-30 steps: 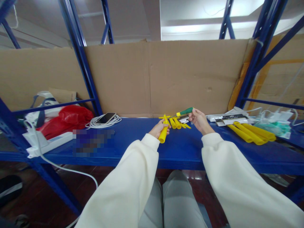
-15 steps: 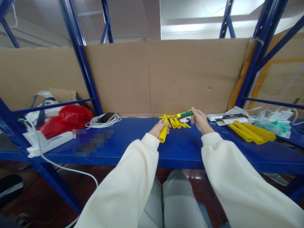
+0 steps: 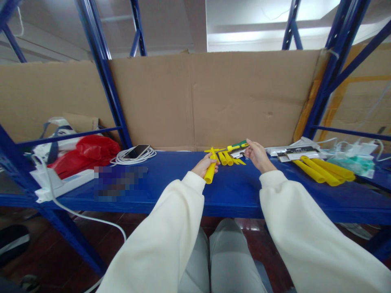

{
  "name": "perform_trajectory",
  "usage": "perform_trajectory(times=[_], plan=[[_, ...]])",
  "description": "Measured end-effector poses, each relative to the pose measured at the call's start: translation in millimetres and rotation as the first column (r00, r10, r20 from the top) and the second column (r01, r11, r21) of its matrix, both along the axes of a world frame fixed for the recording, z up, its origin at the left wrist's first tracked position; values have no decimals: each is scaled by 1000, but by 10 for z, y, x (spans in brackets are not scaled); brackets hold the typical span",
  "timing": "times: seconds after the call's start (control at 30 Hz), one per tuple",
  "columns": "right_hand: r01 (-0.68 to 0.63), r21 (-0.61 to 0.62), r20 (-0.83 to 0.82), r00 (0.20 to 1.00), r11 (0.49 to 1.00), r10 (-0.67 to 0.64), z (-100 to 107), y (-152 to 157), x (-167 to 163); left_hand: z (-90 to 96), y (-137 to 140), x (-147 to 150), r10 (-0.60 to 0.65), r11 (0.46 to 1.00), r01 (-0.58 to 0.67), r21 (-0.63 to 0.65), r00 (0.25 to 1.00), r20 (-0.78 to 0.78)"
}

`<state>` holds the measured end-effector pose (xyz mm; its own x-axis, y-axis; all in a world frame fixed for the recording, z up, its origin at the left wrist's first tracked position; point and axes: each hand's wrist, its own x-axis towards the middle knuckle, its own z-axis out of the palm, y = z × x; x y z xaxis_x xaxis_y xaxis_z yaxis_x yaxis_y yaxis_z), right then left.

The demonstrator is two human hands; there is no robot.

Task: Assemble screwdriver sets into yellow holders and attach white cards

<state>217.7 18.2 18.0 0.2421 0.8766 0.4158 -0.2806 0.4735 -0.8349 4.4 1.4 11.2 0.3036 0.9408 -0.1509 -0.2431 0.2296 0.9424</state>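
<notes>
My left hand [image 3: 205, 165] is closed around a yellow plastic tube [image 3: 210, 173] with a cross-shaped top, its hollow end facing me. In my right hand [image 3: 257, 154] the fingers pinch the end of a screwdriver [image 3: 238, 145] with a green and yellow handle. The screwdriver's shaft points left to the top of the yellow tube; whether the tip sits in a screw is too small to tell. Behind and between the hands, several yellow pieces [image 3: 228, 158] lie on the blue shelf [image 3: 180, 191], by a small black-and-white packet [image 3: 238, 153].
Several yellow tubes [image 3: 326, 171] and a black-and-white package [image 3: 302, 153] lie at the right. To the left are a phone [image 3: 139, 151] on a coiled white cable [image 3: 122, 158], a red bag [image 3: 94, 148] and a white power strip [image 3: 73, 181]. A cardboard panel [image 3: 232, 97] stands behind.
My right fingers have shifted on the screwdriver's handle, so more of it shows and its end is tilted slightly higher. My left hand and the yellow tube stay in place.
</notes>
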Motion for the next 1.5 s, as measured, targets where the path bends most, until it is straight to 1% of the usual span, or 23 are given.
perform_trajectory(times=[0.1, 0.2, 0.43, 0.5, 0.63, 0.7, 0.87, 1.07, 1.27, 1.5], plan=[[19, -30, 17, 1000, 999, -19, -4, -4, 2, 14, -20, 4, 10, 1000, -10, 7, 1000, -8], [10, -55, 42, 999, 998, -7, -3, -12, 11, 23, -30, 2, 12, 1000, -12, 10, 1000, -14], [-96, -17, 15, 995, 995, 97, 29, -32, 14, 9, -14, -4, 14, 1000, -14, 8, 1000, 13], [-104, -10, 16, 994, 994, 105, 27, -30, 15, -5, 1, -6, 12, 1000, -12, 6, 1000, 21], [-35, 6, 16, 999, 999, 35, 9, -12, 18, -32, 36, -13, -3, 1000, 3, -5, 999, 45], [-3, -4, 8, 1000, 1000, 3, 3, -5, 17, -35, 41, -15, -10, 1000, 10, -6, 999, 44], [7, -36, 22, 1000, 999, -6, -4, -12, 23, -13, 14, -17, -9, 1000, 9, 3, 1000, 17], [-57, -47, 31, 998, 997, 58, 10, -39, 25, -21, 35, -22, -3, 1000, 3, 0, 1000, 24], [-155, -2, 23, 988, 988, 155, 33, -52, 9, -6, 21, -16, 4, 1000, -4, 6, 1000, -6], [-46, -20, -24, 999, 999, 46, 24, -31, 3, 31, -40, -4, -8, 1000, 8, -13, 1000, 1]])
